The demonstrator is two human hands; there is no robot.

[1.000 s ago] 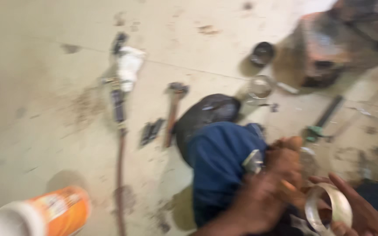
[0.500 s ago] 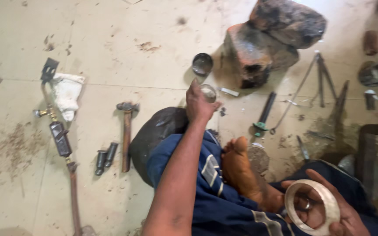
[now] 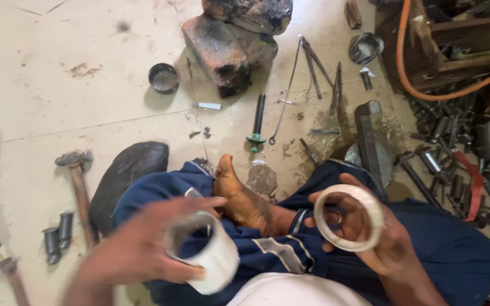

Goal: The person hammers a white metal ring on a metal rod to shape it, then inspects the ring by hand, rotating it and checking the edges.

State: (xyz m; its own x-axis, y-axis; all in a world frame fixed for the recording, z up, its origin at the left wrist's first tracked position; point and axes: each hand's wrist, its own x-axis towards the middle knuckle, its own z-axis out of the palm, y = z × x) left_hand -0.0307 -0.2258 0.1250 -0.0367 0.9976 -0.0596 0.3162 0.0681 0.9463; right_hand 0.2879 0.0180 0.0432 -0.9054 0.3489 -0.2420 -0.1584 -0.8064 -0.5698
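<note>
A stained pale floor (image 3: 58, 68) carries everything; at twelve o'clock two dark stone blocks (image 3: 228, 45); a small round tin (image 3: 164, 77) at eleven; a green-handled screwdriver (image 3: 257, 120) just above centre; a hammer (image 3: 77, 190) at nine; two short metal cylinders (image 3: 58, 235) at eight; heaped metal rods (image 3: 460, 147) at three.
</note>
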